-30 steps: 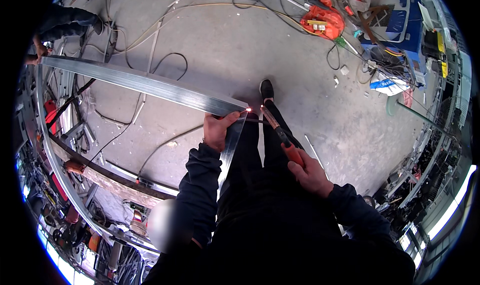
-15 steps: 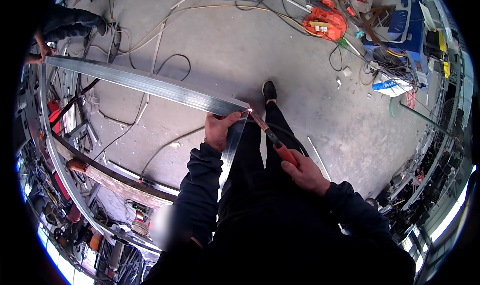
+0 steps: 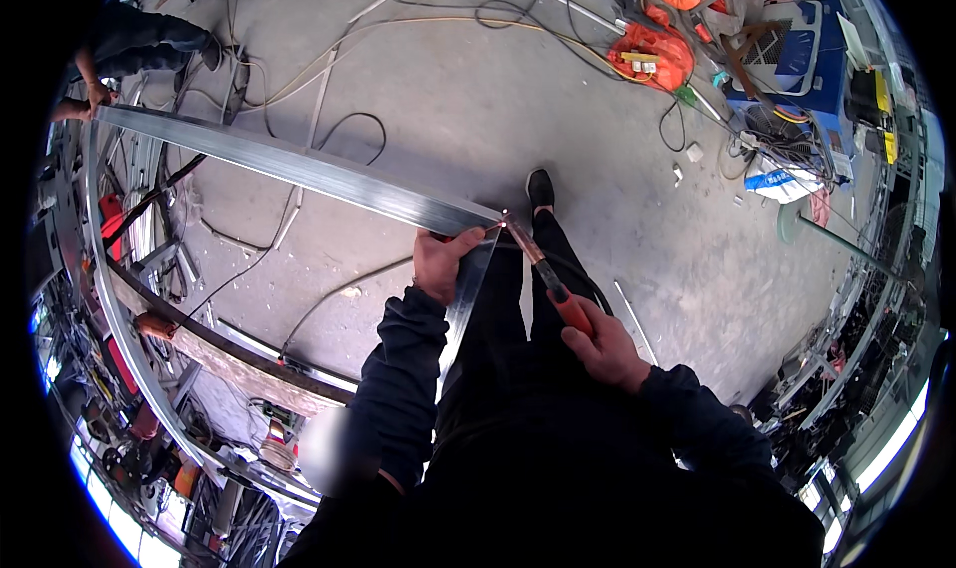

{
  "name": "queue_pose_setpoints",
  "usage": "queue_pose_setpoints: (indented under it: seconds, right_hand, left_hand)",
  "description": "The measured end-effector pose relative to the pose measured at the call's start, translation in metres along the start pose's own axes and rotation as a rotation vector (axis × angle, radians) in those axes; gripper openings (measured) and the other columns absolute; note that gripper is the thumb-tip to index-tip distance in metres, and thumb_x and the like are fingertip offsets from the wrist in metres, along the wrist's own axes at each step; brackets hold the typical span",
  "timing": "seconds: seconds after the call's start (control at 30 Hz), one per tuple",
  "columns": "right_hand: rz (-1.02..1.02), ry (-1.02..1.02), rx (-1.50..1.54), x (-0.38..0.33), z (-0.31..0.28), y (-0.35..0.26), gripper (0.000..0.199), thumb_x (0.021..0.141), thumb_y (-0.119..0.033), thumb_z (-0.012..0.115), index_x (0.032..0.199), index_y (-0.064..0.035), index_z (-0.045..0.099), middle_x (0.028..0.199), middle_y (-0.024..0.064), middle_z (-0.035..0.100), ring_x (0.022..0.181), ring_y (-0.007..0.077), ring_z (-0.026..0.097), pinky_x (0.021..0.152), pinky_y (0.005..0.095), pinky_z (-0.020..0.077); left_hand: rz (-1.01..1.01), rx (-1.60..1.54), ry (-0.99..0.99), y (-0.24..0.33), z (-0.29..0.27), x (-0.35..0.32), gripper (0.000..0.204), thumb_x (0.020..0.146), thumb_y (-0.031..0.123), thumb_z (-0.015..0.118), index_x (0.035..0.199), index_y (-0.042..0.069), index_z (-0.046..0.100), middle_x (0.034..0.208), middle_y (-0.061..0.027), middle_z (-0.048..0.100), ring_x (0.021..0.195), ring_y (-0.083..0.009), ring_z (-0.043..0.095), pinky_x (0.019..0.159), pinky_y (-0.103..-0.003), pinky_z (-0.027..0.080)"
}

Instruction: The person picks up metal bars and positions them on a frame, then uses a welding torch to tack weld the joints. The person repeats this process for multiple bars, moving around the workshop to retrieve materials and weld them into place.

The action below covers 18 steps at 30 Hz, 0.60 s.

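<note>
This is a workshop: red-handled welding torch (image 3: 546,271), long silver metal beam (image 3: 299,172), boxy blue machine (image 3: 809,82) at the grey concrete floor's (image 3: 712,259) far-right corner.

The floor (image 3: 737,269) is brightly lit, the metal beam (image 3: 299,169) is streaked with glare; at the floor's left edge, a bar (image 3: 121,341) is bowed by distortion.
</note>
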State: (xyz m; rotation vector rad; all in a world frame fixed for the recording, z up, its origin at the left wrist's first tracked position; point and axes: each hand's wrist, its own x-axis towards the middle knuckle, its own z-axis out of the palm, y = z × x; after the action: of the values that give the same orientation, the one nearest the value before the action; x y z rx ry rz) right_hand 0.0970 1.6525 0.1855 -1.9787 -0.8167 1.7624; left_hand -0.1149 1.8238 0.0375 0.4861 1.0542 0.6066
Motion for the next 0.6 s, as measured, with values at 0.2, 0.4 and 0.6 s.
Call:
queue_pose_setpoints:
  seconds: [0.2, 0.4, 0.6]
  right_hand:
    - [-0.023, 0.009, 0.060, -0.003, -0.004, -0.002, 0.052, 0.103, -0.036, 0.063, 0.145, -0.0073, 0.052, 0.102, 0.0205, 0.071, 0.095, 0.0389, 0.071, 0.085, 0.0423, 0.0540]
    - [0.004, -0.045, -0.094, 0.010, -0.005, -0.002, 0.056, 0.102, -0.035, 0.065, 0.149, -0.0089, 0.049, 0.109, 0.0212, 0.071, 0.101, 0.0403, 0.071, 0.088, 0.0416, 0.0544]
    - [-0.188, -0.019, 0.033, -0.004, -0.002, 0.008, 0.058, 0.101, -0.034, 0.065, 0.150, -0.0094, 0.048, 0.110, 0.0209, 0.071, 0.102, 0.0420, 0.070, 0.089, 0.0427, 0.0545]
  left_hand:
    - [0.005, -0.010, -0.050, 0.005, 0.002, -0.002, 0.041, 0.085, -0.001, 0.080, 0.124, -0.001, 0.066, 0.113, -0.0091, 0.074, 0.103, -0.0207, 0.071, 0.096, -0.034, 0.055]
    - [-0.010, 0.027, -0.030, 0.002, -0.003, 0.002, 0.038, 0.085, -0.002, 0.079, 0.121, -0.001, 0.067, 0.113, -0.0090, 0.074, 0.102, -0.0203, 0.071, 0.093, -0.034, 0.056]
    - [-0.010, 0.028, 0.035, -0.004, -0.005, 0.000, 0.037, 0.084, -0.005, 0.077, 0.120, -0.001, 0.068, 0.113, -0.0092, 0.073, 0.098, -0.0206, 0.071, 0.091, -0.033, 0.056]
